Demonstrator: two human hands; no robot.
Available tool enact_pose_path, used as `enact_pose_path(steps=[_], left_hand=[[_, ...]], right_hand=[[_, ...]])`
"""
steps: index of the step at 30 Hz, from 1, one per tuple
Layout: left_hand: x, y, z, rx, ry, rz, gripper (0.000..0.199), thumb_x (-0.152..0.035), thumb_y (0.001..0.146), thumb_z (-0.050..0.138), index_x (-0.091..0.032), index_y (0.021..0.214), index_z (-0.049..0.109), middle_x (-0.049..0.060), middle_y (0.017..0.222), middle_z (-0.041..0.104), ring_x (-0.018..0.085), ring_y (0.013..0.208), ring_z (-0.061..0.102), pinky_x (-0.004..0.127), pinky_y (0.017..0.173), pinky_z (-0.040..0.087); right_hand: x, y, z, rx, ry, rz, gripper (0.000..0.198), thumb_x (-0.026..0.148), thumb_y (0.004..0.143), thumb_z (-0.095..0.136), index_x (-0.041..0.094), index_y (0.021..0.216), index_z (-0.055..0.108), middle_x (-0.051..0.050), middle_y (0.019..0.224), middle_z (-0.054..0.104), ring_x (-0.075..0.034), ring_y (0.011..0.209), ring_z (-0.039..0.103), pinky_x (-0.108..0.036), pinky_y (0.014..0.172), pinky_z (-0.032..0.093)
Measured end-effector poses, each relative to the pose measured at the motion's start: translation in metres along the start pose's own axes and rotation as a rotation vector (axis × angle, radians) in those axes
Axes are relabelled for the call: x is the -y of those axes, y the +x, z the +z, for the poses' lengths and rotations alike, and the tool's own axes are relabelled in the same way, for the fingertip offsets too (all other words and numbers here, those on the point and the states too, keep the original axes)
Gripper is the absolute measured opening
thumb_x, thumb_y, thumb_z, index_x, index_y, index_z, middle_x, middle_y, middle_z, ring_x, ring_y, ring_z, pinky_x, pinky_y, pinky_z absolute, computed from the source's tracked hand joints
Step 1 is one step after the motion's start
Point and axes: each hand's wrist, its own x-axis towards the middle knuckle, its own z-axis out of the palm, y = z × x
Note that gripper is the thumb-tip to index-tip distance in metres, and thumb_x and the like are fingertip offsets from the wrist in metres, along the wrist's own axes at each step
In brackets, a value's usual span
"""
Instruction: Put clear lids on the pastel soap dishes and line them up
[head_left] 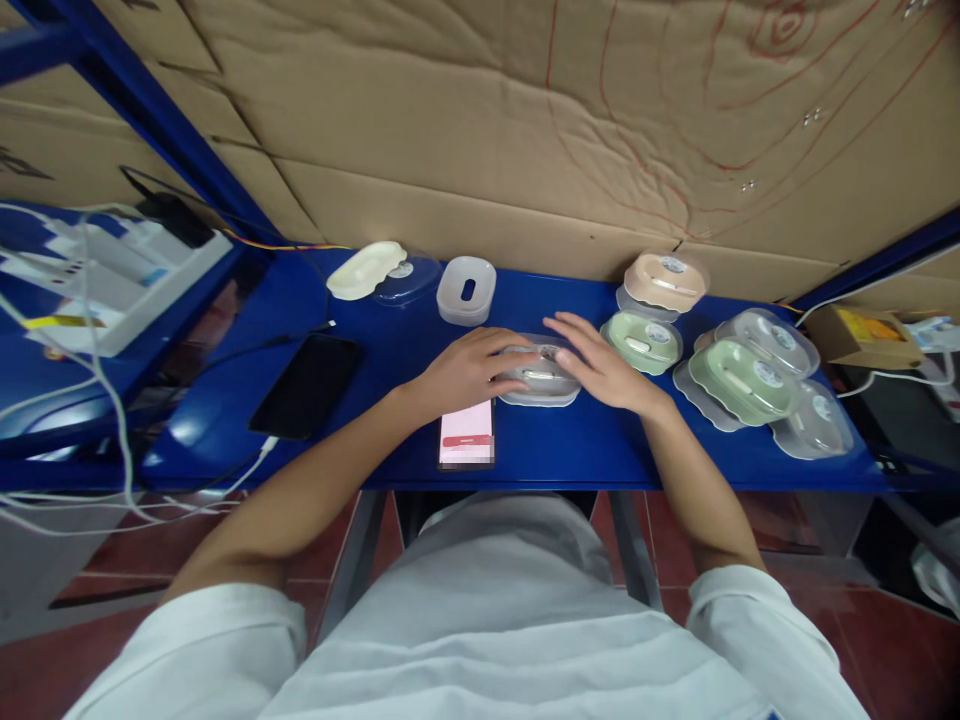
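An oval plastic box with a clear lid (pixel 541 394) sits on the blue table in front of me. My left hand (pixel 472 372) lies over its left end, fingers stretched out and apart on the lid. From the other side, my right hand (pixel 611 370) reaches over the right end with its fingers spread, some touching the lid or just above it. Part of the lid is hidden beneath the fingers. Below my left hand is a lit phone (pixel 466 435), its upper part covered by the hand. Close to my right hand stands a green lidded box (pixel 641 342).
Behind are a cream tray (pixel 367 270), a clear lid (pixel 407 280) and a white box (pixel 466 290) with an oval opening. At right are a peach box (pixel 666 280) and stacked green box (pixel 742 380). A dark phone (pixel 305 387), cables and cardboard wall (pixel 420 130) surround the space.
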Motion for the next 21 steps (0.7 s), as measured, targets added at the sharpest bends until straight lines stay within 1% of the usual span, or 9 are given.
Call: enact_pose_path(steps=[2,3,6,8,10,12,14,17,21], left_hand=[[0.002,-0.001,-0.002,0.053,-0.061,-0.035,0.036,-0.044,0.105,0.072,-0.024,0.135,0.071,0.011,0.134,0.076,0.026,0.124,0.073,0.041,0.109,0.059],[0.003,-0.001,-0.003,0.084,-0.09,-0.051,0.036,-0.044,0.103,0.074,-0.023,0.133,0.071,0.011,0.134,0.075,0.026,0.123,0.073,0.041,0.108,0.059],[0.003,-0.001,-0.008,0.163,-0.159,-0.085,0.048,-0.045,0.095,0.084,-0.023,0.135,0.069,0.012,0.138,0.072,0.028,0.126,0.071,0.041,0.108,0.059],[0.001,0.001,-0.012,0.212,-0.169,-0.09,0.057,-0.045,0.089,0.089,-0.023,0.137,0.066,0.012,0.142,0.068,0.03,0.129,0.068,0.044,0.109,0.058],[-0.001,0.002,-0.014,0.243,-0.133,-0.077,0.058,-0.043,0.088,0.091,-0.023,0.135,0.065,0.013,0.142,0.067,0.031,0.129,0.067,0.046,0.109,0.058],[-0.003,0.003,-0.014,0.242,-0.069,-0.057,0.053,-0.042,0.09,0.089,-0.022,0.133,0.064,0.014,0.139,0.067,0.032,0.125,0.067,0.047,0.107,0.058],[-0.004,0.002,-0.013,0.228,-0.009,-0.037,0.046,-0.039,0.094,0.084,-0.02,0.131,0.065,0.014,0.136,0.067,0.031,0.122,0.067,0.047,0.105,0.059],[-0.003,0.001,-0.011,0.219,0.072,-0.023,0.034,-0.033,0.099,0.076,-0.019,0.129,0.066,0.015,0.137,0.067,0.032,0.122,0.067,0.048,0.107,0.058],[0.003,0.0,-0.006,0.201,0.103,-0.017,0.033,-0.03,0.102,0.07,-0.021,0.133,0.066,0.014,0.142,0.067,0.032,0.128,0.065,0.05,0.112,0.056]], right_hand=[[0.002,-0.006,0.002,0.143,-0.063,-0.059,0.073,0.069,0.109,0.049,0.033,0.172,0.039,-0.01,0.183,0.026,-0.031,0.17,0.023,-0.059,0.137,0.024],[0.002,-0.008,0.004,0.19,-0.102,-0.075,0.077,0.069,0.107,0.055,0.035,0.174,0.035,-0.009,0.184,0.022,-0.033,0.171,0.02,-0.061,0.137,0.023],[0.001,-0.01,0.01,0.242,-0.225,-0.079,0.091,0.069,0.099,0.069,0.035,0.175,0.031,-0.011,0.186,0.014,-0.038,0.172,0.014,-0.065,0.136,0.023],[0.002,-0.01,0.013,0.246,-0.282,-0.084,0.093,0.067,0.099,0.07,0.034,0.176,0.028,-0.012,0.186,0.013,-0.039,0.172,0.013,-0.066,0.136,0.023],[0.004,-0.011,0.015,0.234,-0.328,-0.115,0.09,0.065,0.103,0.065,0.033,0.177,0.026,-0.013,0.185,0.014,-0.038,0.172,0.015,-0.065,0.136,0.024],[0.005,-0.011,0.016,0.21,-0.376,-0.157,0.09,0.062,0.104,0.064,0.031,0.178,0.023,-0.013,0.185,0.017,-0.038,0.171,0.017,-0.065,0.136,0.026],[0.005,-0.009,0.018,0.189,-0.419,-0.196,0.094,0.06,0.102,0.068,0.031,0.178,0.02,-0.013,0.184,0.019,-0.039,0.171,0.019,-0.066,0.135,0.026],[0.001,-0.005,0.023,0.151,-0.477,-0.227,0.096,0.053,0.103,0.07,0.032,0.179,0.016,-0.013,0.184,0.022,-0.038,0.17,0.021,-0.068,0.136,0.024],[-0.007,0.001,0.028,0.118,-0.529,-0.228,0.09,0.05,0.106,0.066,0.03,0.179,0.017,-0.014,0.183,0.026,-0.038,0.17,0.022,-0.069,0.136,0.021]])
